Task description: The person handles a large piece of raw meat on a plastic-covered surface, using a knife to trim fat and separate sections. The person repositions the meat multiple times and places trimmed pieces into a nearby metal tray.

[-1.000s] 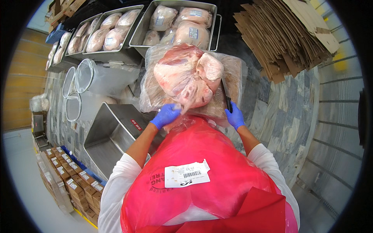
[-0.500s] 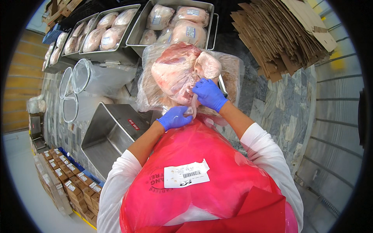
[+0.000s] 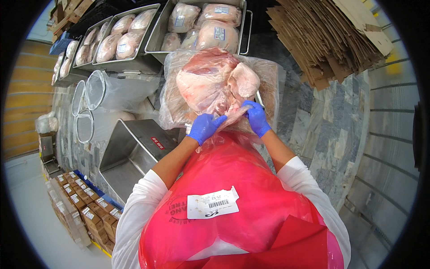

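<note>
Raw meat joint (image 3: 204,83) gripped
Left hand (image 3: 204,128) and right hand (image 3: 257,119) pinch its near flap (image 3: 234,117), the bulk just beyond both.

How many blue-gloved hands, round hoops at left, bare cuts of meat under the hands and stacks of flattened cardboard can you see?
Blue-gloved hands: 2 (left hand, right hand)
Round hoops: 3
Bare cut of meat: 1
Stack of flattened cardboard: 1
Total: 7
</note>
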`<state>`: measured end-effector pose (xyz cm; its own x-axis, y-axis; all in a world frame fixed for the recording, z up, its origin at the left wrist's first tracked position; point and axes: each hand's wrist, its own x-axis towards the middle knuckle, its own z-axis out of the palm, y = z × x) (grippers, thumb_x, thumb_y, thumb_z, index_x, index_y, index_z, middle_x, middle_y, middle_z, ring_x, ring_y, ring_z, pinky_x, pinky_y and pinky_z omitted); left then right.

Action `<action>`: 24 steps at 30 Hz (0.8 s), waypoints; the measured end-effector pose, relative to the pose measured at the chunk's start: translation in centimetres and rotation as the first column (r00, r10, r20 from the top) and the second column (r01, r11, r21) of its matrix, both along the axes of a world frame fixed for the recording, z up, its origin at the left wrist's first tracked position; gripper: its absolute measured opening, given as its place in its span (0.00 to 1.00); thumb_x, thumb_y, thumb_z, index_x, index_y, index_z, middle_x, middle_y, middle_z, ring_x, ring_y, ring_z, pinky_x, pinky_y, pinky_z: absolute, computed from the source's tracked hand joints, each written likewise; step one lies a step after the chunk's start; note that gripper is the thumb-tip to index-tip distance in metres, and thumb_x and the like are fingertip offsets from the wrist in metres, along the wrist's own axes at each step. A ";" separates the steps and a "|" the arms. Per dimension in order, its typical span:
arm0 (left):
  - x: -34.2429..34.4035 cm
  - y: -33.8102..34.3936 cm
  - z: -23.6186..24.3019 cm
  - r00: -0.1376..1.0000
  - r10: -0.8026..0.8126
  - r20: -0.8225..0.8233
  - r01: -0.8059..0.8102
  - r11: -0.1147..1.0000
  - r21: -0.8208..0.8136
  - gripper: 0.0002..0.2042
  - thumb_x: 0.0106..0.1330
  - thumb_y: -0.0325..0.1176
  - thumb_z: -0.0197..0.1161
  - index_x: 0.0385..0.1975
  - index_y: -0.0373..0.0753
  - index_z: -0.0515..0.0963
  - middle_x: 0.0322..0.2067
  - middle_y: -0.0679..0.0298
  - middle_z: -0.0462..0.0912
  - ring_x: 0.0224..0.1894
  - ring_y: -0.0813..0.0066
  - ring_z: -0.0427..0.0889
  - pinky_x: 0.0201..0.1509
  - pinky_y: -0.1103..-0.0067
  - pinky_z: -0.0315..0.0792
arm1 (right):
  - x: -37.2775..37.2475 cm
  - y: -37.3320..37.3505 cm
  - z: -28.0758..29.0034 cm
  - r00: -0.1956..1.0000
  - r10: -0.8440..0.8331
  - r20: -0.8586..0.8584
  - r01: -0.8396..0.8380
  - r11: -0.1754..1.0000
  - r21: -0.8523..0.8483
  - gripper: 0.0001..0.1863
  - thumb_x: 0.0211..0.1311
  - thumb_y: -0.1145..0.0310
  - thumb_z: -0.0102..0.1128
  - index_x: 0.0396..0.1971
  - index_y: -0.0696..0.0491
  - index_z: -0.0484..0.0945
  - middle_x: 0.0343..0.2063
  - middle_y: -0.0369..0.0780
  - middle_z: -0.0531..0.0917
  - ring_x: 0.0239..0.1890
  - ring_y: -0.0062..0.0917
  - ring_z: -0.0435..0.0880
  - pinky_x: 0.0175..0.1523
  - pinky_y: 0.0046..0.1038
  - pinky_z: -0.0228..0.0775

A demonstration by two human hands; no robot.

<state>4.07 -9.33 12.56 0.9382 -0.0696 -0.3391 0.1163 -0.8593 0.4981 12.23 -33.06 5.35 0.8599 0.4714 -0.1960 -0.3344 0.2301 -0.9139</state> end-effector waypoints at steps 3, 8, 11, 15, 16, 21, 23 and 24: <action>0.3 0.5 -0.8 0.999 -0.036 0.037 0.034 0.998 0.053 0.27 0.69 0.57 0.58 0.29 0.33 0.84 0.26 0.41 0.82 0.32 0.41 0.83 0.39 0.55 0.76 | -0.8 -0.3 -0.8 0.998 -0.063 -0.003 0.063 0.997 -0.052 0.07 0.63 0.76 0.53 0.31 0.58 0.81 0.29 0.36 0.80 0.29 0.21 0.76 0.36 0.25 0.72; 0.4 0.7 -0.2 0.968 -0.153 0.198 0.116 0.976 0.186 0.21 0.66 0.53 0.64 0.39 0.38 0.81 0.31 0.46 0.83 0.32 0.42 0.83 0.35 0.56 0.76 | -0.6 0.7 1.5 0.921 -0.052 0.385 0.110 0.985 -0.132 0.09 0.62 0.76 0.47 0.29 0.55 0.78 0.27 0.34 0.76 0.26 0.18 0.70 0.32 0.21 0.63; 1.6 -1.8 2.0 0.976 -0.033 0.215 0.014 0.996 0.088 0.22 0.63 0.53 0.67 0.40 0.37 0.77 0.34 0.45 0.82 0.33 0.42 0.84 0.37 0.57 0.77 | -0.2 1.7 1.8 0.858 0.042 0.512 0.082 0.973 -0.217 0.09 0.63 0.73 0.45 0.28 0.53 0.76 0.26 0.33 0.74 0.25 0.16 0.66 0.31 0.19 0.59; 3.1 -2.9 2.2 0.983 -0.023 0.183 0.003 0.994 0.110 0.24 0.63 0.53 0.68 0.38 0.34 0.74 0.32 0.43 0.82 0.35 0.41 0.84 0.38 0.56 0.77 | -0.2 1.8 3.4 0.986 -0.015 -0.165 0.045 0.983 0.179 0.11 0.63 0.71 0.46 0.23 0.51 0.76 0.23 0.33 0.75 0.25 0.18 0.69 0.32 0.22 0.62; 3.1 -3.0 2.2 0.982 -0.019 0.189 -0.005 0.992 0.123 0.24 0.63 0.52 0.68 0.39 0.33 0.73 0.32 0.43 0.82 0.35 0.41 0.84 0.37 0.55 0.77 | -0.3 2.0 4.0 0.980 -0.057 -0.189 0.085 0.986 0.146 0.11 0.63 0.71 0.46 0.22 0.51 0.75 0.23 0.33 0.74 0.25 0.18 0.69 0.32 0.22 0.62; 3.2 -2.9 1.4 0.980 0.002 0.200 -0.025 0.994 0.108 0.25 0.62 0.54 0.68 0.39 0.35 0.73 0.36 0.41 0.81 0.37 0.40 0.84 0.39 0.55 0.77 | -1.0 2.4 5.5 0.930 -0.140 -0.339 0.217 0.955 0.200 0.10 0.62 0.74 0.46 0.21 0.51 0.72 0.21 0.32 0.70 0.24 0.17 0.66 0.31 0.23 0.60; 3.1 -3.0 1.1 0.975 0.001 0.222 -0.026 0.994 0.109 0.25 0.62 0.53 0.69 0.39 0.34 0.73 0.36 0.41 0.81 0.37 0.39 0.84 0.39 0.55 0.77 | -1.5 2.3 6.4 0.920 -0.167 -0.356 0.229 0.963 0.141 0.10 0.61 0.75 0.47 0.20 0.51 0.71 0.21 0.32 0.69 0.24 0.17 0.66 0.30 0.23 0.59; 3.1 -2.9 0.9 0.972 -0.005 0.235 -0.022 0.993 0.112 0.25 0.61 0.53 0.69 0.39 0.34 0.72 0.36 0.41 0.81 0.37 0.39 0.84 0.39 0.55 0.77 | -1.8 2.3 6.9 0.914 -0.180 -0.364 0.234 0.966 0.109 0.10 0.61 0.75 0.47 0.20 0.50 0.70 0.21 0.31 0.68 0.24 0.17 0.66 0.30 0.24 0.58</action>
<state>7.14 -12.26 13.51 0.9928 -0.0354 -0.1148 0.0151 -0.9112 0.4117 10.39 -30.77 12.24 0.8313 0.3366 -0.4424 -0.5548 0.4515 -0.6988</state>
